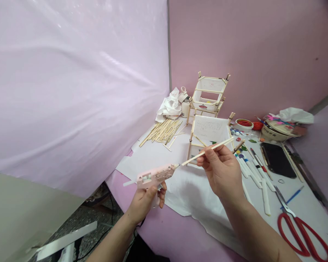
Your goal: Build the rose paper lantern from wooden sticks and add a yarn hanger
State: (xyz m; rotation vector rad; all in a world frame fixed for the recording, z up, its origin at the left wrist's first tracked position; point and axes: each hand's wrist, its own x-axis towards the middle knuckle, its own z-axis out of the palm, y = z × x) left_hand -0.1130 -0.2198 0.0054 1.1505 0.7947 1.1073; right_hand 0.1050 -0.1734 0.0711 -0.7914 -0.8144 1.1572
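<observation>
- No words, brands or numbers can be read.
- Bowl [274, 134], near the far right corner of the surface [175, 227]: a row of dark characters on its side, too small to make out.
- Near stick frame, its white panel [211, 128]: faint lines of marks, perhaps handwriting, illegible.
- Far stick frame, by the surface's back edge: a few pale reddish marks on its upper panel [211, 85], unreadable; a small red emblem [203, 106] lower down.

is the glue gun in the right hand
No, the left hand holds the glue gun, while the right hand holds a thin stick.
</observation>
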